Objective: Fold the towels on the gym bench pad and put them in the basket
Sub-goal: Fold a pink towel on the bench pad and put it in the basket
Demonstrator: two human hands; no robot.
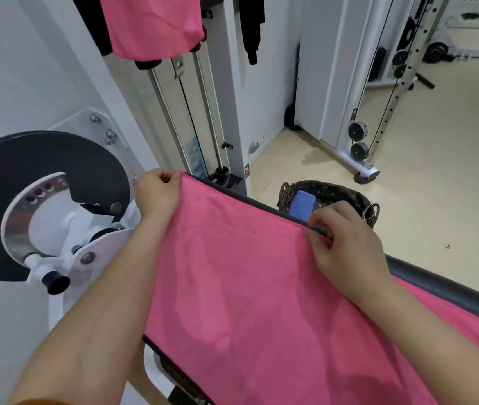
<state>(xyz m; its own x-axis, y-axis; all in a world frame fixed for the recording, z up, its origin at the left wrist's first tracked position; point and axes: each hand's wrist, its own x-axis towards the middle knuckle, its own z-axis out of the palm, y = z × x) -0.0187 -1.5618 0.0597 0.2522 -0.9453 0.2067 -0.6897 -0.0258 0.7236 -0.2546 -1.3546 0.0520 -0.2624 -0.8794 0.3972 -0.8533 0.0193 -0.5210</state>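
Note:
A pink towel (247, 287) lies spread flat over the dark gym bench pad (448, 287), covering most of it. My left hand (158, 194) pinches the towel's far left corner at the pad's end. My right hand (346, 244) pinches the towel's far right corner at the pad's right edge. Beyond the pad, on the floor, stands a dark wicker basket (346, 194) with a folded blue towel (302, 204) inside. Part of the basket is hidden behind the pad and my right hand.
A second pink towel (153, 24) hangs on the cable machine (191, 112) ahead. A black weight disc and white bracket (42, 200) sit close on the left. A cable column with pulleys (361, 141) stands at the right on the beige floor (437, 185).

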